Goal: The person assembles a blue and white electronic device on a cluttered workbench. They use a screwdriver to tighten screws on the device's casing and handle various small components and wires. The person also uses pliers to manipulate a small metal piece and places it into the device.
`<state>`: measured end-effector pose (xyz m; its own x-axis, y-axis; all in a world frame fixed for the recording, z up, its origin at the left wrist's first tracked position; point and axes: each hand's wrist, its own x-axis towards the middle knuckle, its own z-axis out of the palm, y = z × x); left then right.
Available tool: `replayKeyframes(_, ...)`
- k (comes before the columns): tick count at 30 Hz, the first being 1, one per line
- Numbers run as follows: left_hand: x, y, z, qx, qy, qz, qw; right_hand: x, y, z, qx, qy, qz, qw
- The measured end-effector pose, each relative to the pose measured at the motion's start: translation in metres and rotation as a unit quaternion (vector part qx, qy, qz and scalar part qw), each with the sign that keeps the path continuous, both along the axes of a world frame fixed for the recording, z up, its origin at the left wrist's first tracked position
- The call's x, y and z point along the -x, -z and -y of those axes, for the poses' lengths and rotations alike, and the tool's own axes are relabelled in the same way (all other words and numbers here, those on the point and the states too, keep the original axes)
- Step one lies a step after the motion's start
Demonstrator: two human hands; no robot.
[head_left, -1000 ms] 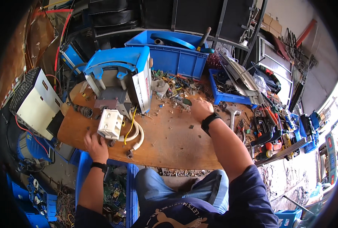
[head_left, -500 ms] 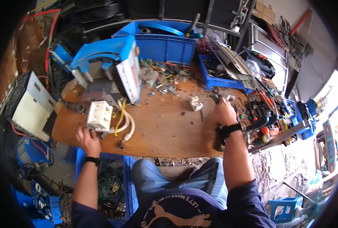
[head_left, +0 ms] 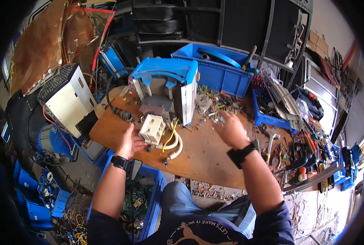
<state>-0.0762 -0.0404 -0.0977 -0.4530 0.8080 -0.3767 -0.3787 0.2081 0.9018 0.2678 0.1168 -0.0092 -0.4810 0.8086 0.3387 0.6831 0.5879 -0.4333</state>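
My left hand is open beside a cream-white plastic block with openings in its side. Its fingers are spread at the block's lower left; I cannot tell whether they touch it. Thick cream hoses and a yellow strip lie at the block's right. Behind it stands a casing with a blue top and white sides, open at the front. Over the right part of the wooden table, my right hand is open and empty, fingers stretched toward the casing.
Scrap bits cover the table's back. Behind them stands a large blue crate; a smaller blue tray holds metal strips. Hand tools crowd the right edge. A blue bin of circuit boards sits below the table's front.
My right hand has left the tools at the right and opened, moving toward the casing. My left hand has turned and spread its fingers beside the block. The whole view has shifted.
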Motion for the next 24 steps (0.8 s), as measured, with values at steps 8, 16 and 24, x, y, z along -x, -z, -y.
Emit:
replayKeyframes(8,-0.002,-0.008,-0.010,-0.064,0.099,0.040,0.992,0.123,-0.081,-0.019,-0.029,-0.009,-0.147,0.989)
replayKeyframes(16,-0.006,-0.015,-0.006,-0.070,0.148,0.008,0.987,0.162,-0.113,-0.093,0.044,0.001,-0.020,0.999)
replayKeyframes(24,-0.010,-0.012,-0.007,-0.090,0.187,0.067,0.976,0.172,-0.117,-0.137,0.078,-0.081,0.072,0.991)
